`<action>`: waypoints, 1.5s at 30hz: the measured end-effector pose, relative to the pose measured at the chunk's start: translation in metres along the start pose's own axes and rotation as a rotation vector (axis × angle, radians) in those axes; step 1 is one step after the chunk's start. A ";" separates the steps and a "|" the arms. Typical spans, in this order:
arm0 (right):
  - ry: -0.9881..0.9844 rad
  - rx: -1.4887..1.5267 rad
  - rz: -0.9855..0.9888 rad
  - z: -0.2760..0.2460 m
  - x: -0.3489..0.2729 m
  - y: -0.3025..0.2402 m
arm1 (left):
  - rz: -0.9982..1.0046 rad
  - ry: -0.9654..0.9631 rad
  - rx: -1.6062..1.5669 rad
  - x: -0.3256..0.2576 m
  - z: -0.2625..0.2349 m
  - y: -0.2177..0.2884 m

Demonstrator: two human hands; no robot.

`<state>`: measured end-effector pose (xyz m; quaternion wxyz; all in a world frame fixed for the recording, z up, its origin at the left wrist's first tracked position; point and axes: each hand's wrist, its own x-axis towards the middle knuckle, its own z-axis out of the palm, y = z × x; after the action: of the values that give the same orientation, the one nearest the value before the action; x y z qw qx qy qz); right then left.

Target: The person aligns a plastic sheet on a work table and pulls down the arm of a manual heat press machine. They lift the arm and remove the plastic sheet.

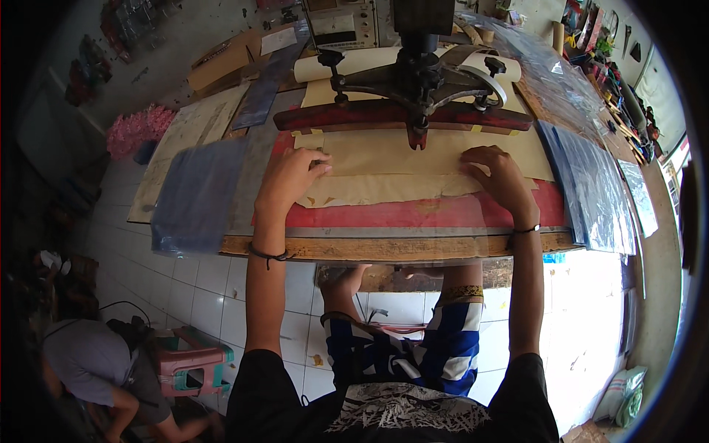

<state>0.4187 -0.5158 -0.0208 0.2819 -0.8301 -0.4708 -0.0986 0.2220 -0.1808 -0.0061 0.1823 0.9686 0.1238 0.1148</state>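
Note:
My left hand is over the left part of the tan paper layer, its thumb and fingers closed together. My right hand is bent over the right part, its thumb and fingertips also closed. Between them runs what looks like a thin clear plastic sheet, whose faint lower part overlaps the table's front edge; its outline is hard to make out. Beneath the paper lies a red mat. Just beyond my hands hangs the long red bar of a black metal press.
Stacks of clear bluish plastic sheets lie left and right on the table. A pale roll lies behind the press, near a machine box with a gauge. At lower left another person bends beside a pink and green stool.

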 end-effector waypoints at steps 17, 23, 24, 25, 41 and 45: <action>-0.029 -0.011 -0.033 -0.002 -0.002 -0.001 | -0.097 -0.223 -0.298 0.002 -0.012 -0.014; 0.014 0.001 -0.066 0.012 -0.041 -0.009 | -0.011 0.017 -0.058 -0.049 0.018 0.010; 0.038 -0.075 -0.067 0.008 -0.051 -0.026 | 0.066 0.112 0.055 -0.060 0.024 0.006; 0.064 -0.156 -0.067 0.004 -0.057 -0.035 | 0.062 0.114 0.061 -0.067 0.025 0.008; 0.130 0.001 0.060 -0.001 -0.075 -0.047 | 0.041 0.351 -0.094 -0.079 0.032 0.011; 0.130 0.014 0.066 -0.003 -0.076 -0.046 | 0.023 0.352 -0.109 -0.081 0.032 0.014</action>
<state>0.3395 -0.5548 -0.0335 0.3208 -0.8350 -0.4247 -0.1394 0.1566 -0.2270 -0.0445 0.2087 0.9237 0.1363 0.2910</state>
